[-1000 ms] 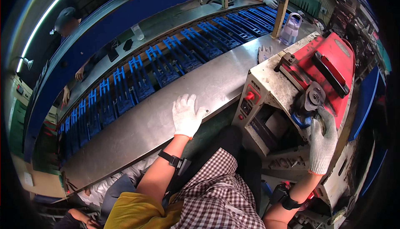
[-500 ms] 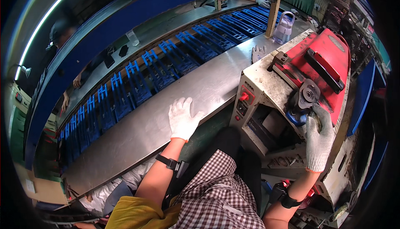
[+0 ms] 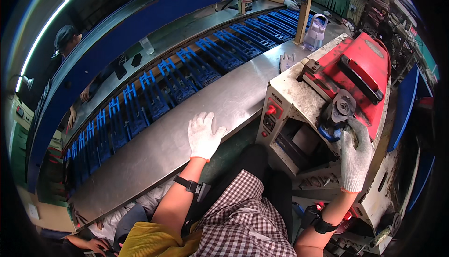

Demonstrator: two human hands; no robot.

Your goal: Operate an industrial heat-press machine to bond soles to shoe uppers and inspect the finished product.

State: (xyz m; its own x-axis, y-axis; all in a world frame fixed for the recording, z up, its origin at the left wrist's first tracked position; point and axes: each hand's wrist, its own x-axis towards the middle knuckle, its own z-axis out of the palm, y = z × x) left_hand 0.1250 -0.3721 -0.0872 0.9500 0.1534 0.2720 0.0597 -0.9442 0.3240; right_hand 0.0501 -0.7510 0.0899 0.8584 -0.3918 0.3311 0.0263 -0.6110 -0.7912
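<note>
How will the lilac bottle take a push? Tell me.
The lilac bottle would probably tip if pushed high, standing taller than wide. Its rounded sides suggest it might roll once down. On the smooth metal table, it may also slide.

Workshop, factory type: long line of blue fixtures [image 3: 229, 65] ran betw. metal benches [image 3: 224, 92]. Adj. stood grimy machine [image 3: 298, 86] w/ red cover [image 3: 361, 51] & switch panel [image 3: 272, 110]; capped co-worker [image 3: 65, 37] was posted on opp. side.
</note>
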